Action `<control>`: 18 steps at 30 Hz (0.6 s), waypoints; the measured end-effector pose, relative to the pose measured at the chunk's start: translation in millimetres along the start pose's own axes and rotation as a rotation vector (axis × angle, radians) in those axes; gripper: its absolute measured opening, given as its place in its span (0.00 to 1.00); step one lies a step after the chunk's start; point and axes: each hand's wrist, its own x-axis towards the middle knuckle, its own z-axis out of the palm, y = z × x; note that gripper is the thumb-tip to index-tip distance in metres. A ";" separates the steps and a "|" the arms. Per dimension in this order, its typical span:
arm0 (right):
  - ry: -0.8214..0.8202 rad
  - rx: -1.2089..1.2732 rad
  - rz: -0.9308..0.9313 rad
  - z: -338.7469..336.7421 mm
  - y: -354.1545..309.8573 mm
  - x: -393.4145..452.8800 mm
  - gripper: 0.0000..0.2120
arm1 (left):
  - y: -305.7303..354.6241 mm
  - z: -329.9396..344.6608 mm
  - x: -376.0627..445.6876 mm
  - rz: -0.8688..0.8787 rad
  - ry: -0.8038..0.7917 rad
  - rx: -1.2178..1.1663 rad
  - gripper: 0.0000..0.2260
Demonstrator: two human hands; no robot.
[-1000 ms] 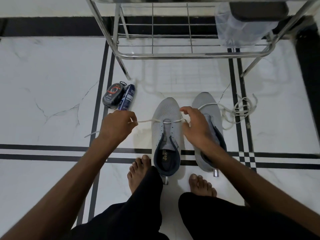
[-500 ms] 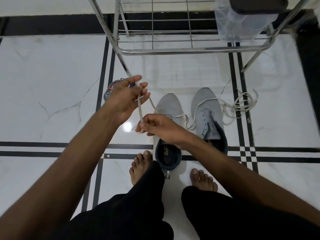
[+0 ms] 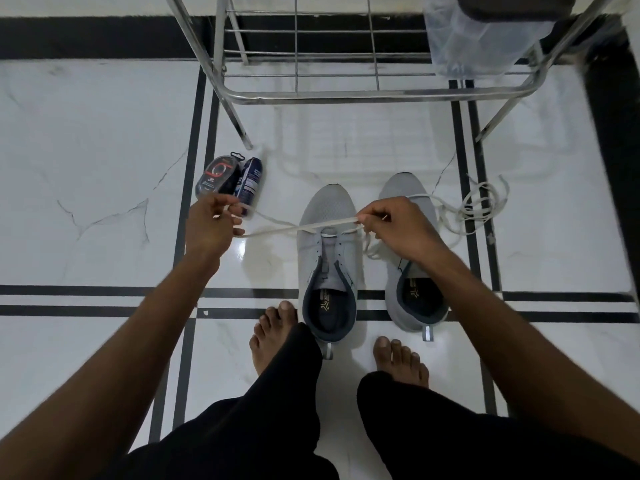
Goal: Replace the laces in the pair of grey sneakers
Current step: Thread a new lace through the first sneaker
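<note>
Both sneakers sit side by side on the floor point(image 3: 86, 133). The left hand point(image 3: 211, 226) and right hand point(image 3: 398, 230) each have fingers pinched on the white lace point(image 3: 304, 227), stretched across the left sneaker point(image 3: 327, 244). The right sneaker point(image 3: 412, 271) has a loose lace point(image 3: 481, 209) piled beside it.

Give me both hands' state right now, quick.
Left hand: closed, pinching one end of the white lace threaded through the left sneaker.
Right hand: closed, pinching the other end of that lace.

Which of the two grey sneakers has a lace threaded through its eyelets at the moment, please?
The left sneaker: a white lace crosses its front eyelets, one end in each of the hands. The right sneaker shows no threaded lace; a loose lace lies beside it.
</note>
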 end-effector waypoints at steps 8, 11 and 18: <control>-0.102 0.137 -0.034 37.4 -12.3 4.1 0.08 | 16.8 51.8 -45.4 0.640 -0.528 0.529 0.27; -0.113 0.249 -0.006 42.2 -9.4 5.9 0.10 | 18.9 60.7 -41.2 0.581 -0.511 0.522 0.13; 0.046 0.300 0.086 46.3 15.4 1.7 0.03 | -11.3 49.0 -27.8 0.577 -0.329 0.646 0.07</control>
